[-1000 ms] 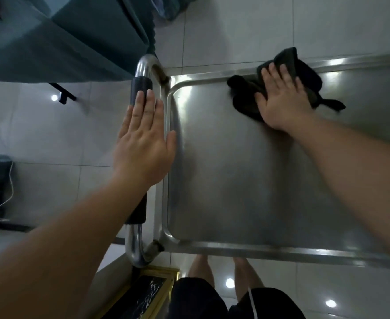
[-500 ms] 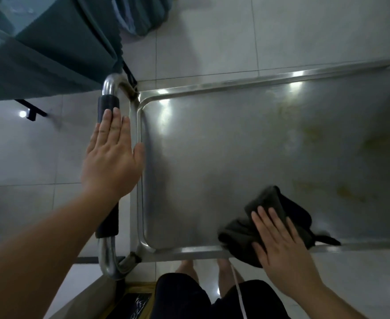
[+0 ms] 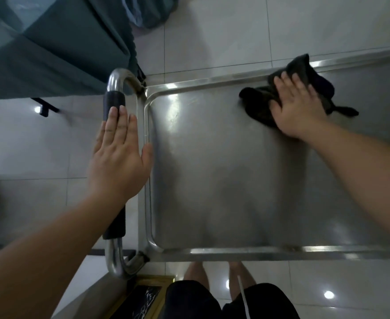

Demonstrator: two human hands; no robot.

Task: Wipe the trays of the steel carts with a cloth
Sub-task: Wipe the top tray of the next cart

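While the tray is wiped, the cart handle is steadied by the left hand, laid flat with straight fingers and nothing gripped. Farther off, the cloth is pressed against the far rim by the right hand, fingers extended. Since the handle is not gripped, the cart could likely roll under a firm stroke.
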